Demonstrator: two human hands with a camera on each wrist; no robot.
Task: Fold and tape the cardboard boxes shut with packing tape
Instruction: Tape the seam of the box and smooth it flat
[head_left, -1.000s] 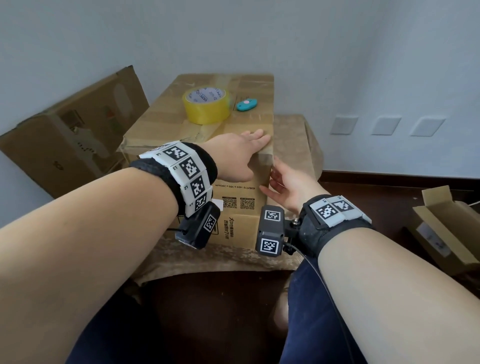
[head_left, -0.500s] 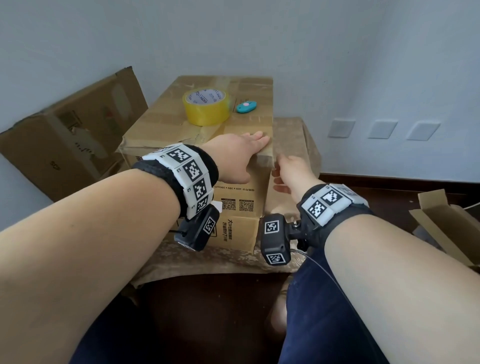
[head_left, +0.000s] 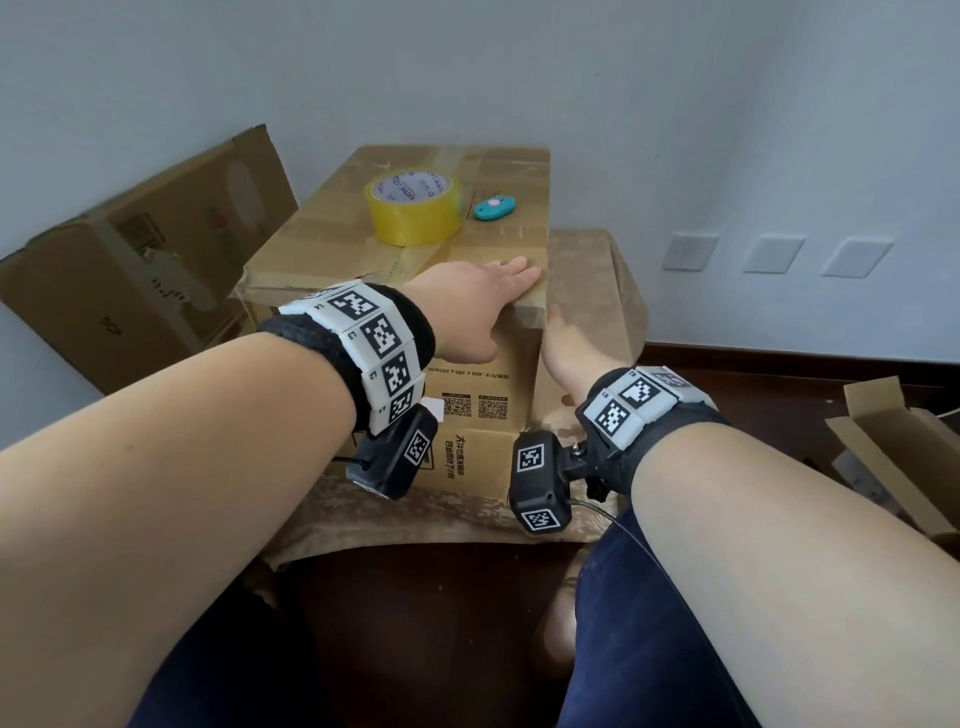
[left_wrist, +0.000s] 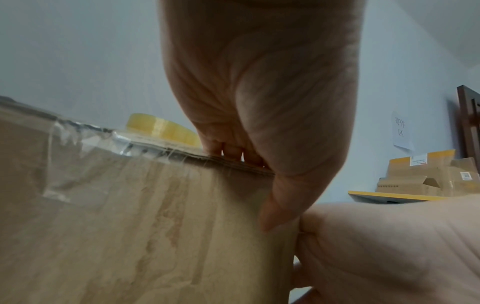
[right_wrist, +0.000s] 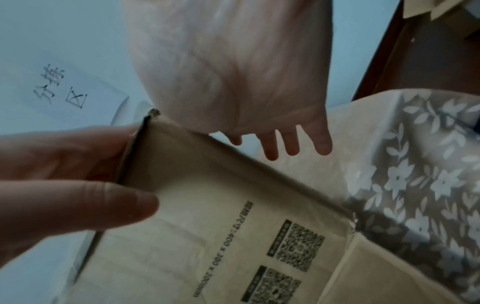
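Observation:
A taped cardboard box (head_left: 332, 249) stands on a cloth-covered table. On its top lie a yellow roll of packing tape (head_left: 413, 213) and a small teal cutter (head_left: 494, 207). My left hand (head_left: 483, 291) lies flat on the top at the near right corner, fingers straight, with the thumb (left_wrist: 275, 209) down the front face. My right hand (head_left: 563, 343) reaches along the box's right side with its fingers (right_wrist: 291, 144) straight and holds nothing. The left wrist view shows clear tape over the box's front edge (left_wrist: 78, 164) and the tape roll (left_wrist: 161, 127) behind it.
The table's floral cloth (head_left: 587, 270) shows to the right of the box. A large cardboard box (head_left: 140, 270) leans at the wall on the left. An open carton (head_left: 893, 452) sits on the dark floor at the right. My legs are under the table's near edge.
My right hand has slid from the box's front right corner forward along its right side. The left hand has stayed flat on the top corner.

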